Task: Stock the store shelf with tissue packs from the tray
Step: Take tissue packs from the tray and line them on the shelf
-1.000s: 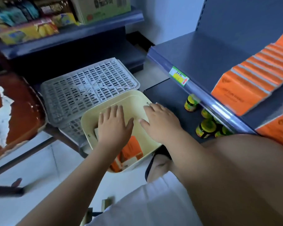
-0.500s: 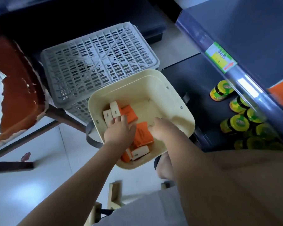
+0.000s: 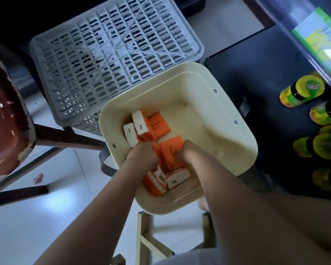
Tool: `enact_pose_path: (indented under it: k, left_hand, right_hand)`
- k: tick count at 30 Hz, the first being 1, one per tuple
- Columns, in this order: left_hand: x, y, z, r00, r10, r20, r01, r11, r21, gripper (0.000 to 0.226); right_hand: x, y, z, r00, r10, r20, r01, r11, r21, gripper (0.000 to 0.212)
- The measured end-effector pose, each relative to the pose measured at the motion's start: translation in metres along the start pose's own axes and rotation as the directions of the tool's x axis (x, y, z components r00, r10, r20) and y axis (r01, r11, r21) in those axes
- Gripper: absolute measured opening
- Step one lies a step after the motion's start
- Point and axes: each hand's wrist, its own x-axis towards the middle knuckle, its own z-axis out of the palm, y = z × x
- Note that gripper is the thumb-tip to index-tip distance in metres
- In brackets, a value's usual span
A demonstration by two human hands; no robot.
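- Both hands are reaching into the cream tray [image 3: 180, 73], where the orange tissue packs [image 3: 157, 126] are lying loose on the bottom.
- The left hand [image 3: 143, 156] is closing around packs near the tray's left wall; exactly which ones cannot be told.
- The right hand [image 3: 186, 152] is gripping the middle pack [image 3: 170, 153].
- Several packs are remaining in the tray, so stocking appears unfinished; the target shelf is sitting out of view.

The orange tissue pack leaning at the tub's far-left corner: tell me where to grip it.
Pinch the tissue pack across its two broad orange faces, coming from above. It stands tilted on edge, white end up, with open tub floor to its right for fingers.
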Motion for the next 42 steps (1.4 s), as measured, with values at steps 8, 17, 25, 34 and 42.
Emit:
enact_pose_path:
  k: [8, 17, 25, 34, 42]
  left_hand:
    - [0.025, -0.020, -0.015, 0.998, -0.066, -0.008, 0.063, 0.976, -0.207, 0.070]
    - [0.017, -0.015, -0.018, 0.998, -0.032, 0.056, 0.038, 0.993, -0.115, 0.037]
    - [-0.016, 0.001, -0.070, 0.986, 0.090, -0.137, -0.128, 0.946, -0.298, 0.035]
    - [-0.098, 0.052, -0.103, 0.837, 0.250, -0.486, -0.537, 0.543, -0.645, 0.039]
    - [-0.150, 0.094, -0.102, 0.820, 0.203, -0.535, -0.557, 0.070, -0.828, 0.032]
  right_hand:
    - [0.042, 0.012, 0.004, 0.999, 0.024, -0.033, -0.013, 0.955, 0.298, 0.048]
    - [0.031, 0.012, 0.012, 0.988, 0.019, -0.151, 0.067, 0.836, 0.544, 0.062]
    - [0.000, 0.053, -0.034, 0.978, 0.107, -0.180, 0.095, 0.538, 0.838, 0.021]
    - [-0.075, 0.047, -0.081, 0.931, -0.033, -0.364, 0.363, 0.205, 0.909, 0.018]
    - [-0.159, 0.065, -0.112, 0.781, -0.008, -0.624, 0.624, -0.016, 0.781, 0.024]
